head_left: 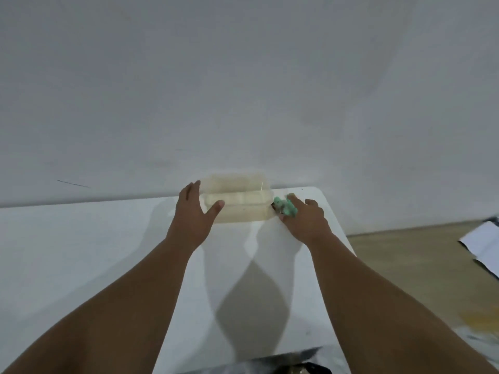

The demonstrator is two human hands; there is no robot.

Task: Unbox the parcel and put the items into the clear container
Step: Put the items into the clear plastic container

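Note:
A clear plastic container stands at the far edge of the white table, against the wall. My left hand rests on its left end, fingers spread and thumb across the front wall. Just right of the container, my right hand grips green-handled scissors whose tip touches the container's right end. The picture is blurred, so the container's contents cannot be made out.
The table's right edge runs close past my right arm. Beyond it lies a wooden floor with white and dark wrapping at the far right. A dark object sits at the near table edge.

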